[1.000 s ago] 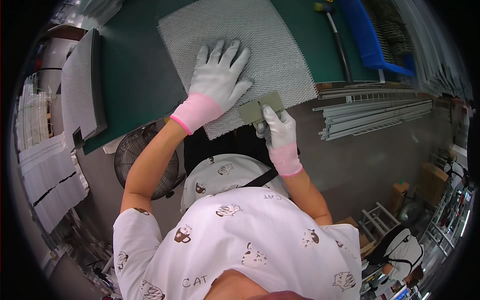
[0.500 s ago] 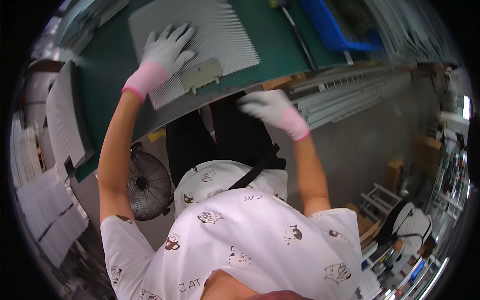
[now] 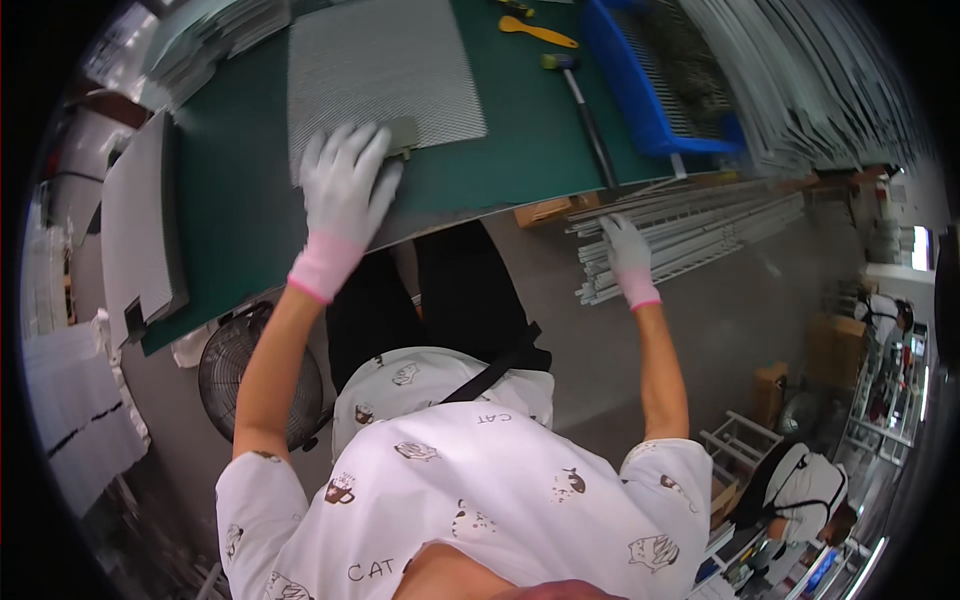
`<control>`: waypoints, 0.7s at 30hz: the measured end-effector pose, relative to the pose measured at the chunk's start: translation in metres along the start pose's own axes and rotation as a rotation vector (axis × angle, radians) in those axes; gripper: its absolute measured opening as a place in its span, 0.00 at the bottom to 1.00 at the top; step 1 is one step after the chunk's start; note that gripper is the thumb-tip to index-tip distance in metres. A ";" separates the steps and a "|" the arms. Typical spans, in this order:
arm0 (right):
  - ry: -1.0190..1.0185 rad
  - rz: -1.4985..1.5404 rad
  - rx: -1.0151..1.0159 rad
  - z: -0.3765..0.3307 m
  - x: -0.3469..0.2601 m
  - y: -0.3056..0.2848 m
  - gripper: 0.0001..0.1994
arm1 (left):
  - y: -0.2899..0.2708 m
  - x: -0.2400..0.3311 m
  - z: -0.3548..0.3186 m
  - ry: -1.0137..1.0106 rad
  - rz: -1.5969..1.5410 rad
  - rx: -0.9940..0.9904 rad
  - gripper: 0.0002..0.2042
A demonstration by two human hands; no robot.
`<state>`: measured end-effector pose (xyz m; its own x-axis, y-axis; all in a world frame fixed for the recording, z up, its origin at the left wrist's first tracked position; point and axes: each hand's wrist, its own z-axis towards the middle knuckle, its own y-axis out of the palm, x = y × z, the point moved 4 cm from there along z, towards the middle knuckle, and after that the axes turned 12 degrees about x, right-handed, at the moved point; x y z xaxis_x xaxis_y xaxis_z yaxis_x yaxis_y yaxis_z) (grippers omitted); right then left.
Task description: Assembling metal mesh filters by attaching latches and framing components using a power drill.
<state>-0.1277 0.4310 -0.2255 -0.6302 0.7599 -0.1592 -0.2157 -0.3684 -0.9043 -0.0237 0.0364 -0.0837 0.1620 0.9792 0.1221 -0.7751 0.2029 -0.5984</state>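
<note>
My left hand (image 3: 348, 180), in a white glove with a pink cuff, lies palm down with fingers stretched over the near edge of a grey mesh sheet (image 3: 385, 75). A small grey-green plate (image 3: 403, 132) sits on the mesh beside its fingertips, partly hidden by them. My right hand (image 3: 627, 248), gloved the same way, is lower and to the right, past the table edge. Its fingers curl at the near ends of long, thin light-grey metal strips (image 3: 690, 238), apparently closed on one strip.
The green table (image 3: 235, 200) carries a black-handled hammer (image 3: 590, 120), a yellow-orange scraper-like tool (image 3: 540, 33) and a blue basket (image 3: 650, 105). Stacked sheets (image 3: 140, 220) stand at the left. A fan (image 3: 255, 375) is below the table. Another person (image 3: 800, 490) works at far lower right.
My right hand has moved right, from in front of my lap to the metal strips. My left hand has drawn back toward the table's near edge, beside the plate.
</note>
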 end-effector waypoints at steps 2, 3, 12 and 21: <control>-0.127 -0.019 0.365 0.008 -0.043 -0.057 0.14 | -0.011 0.039 -0.009 -0.068 -0.373 -0.005 0.17; -0.221 -0.111 0.442 0.006 -0.069 -0.075 0.15 | -0.007 0.064 -0.014 -0.095 -0.573 -0.171 0.19; 1.004 1.554 0.746 0.003 -0.171 -0.078 0.30 | -0.032 0.110 -0.049 -0.898 -1.292 0.183 0.10; 0.668 2.764 1.026 0.041 0.021 -0.137 0.03 | -0.344 -0.225 -0.126 -0.921 -2.220 0.901 0.15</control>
<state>-0.1418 0.4757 -0.0891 -0.0165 -0.9922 0.1235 -0.1629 0.1245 0.9788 0.2837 -0.2545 -0.0053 0.6665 -0.7432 0.0575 0.0408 0.1135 0.9927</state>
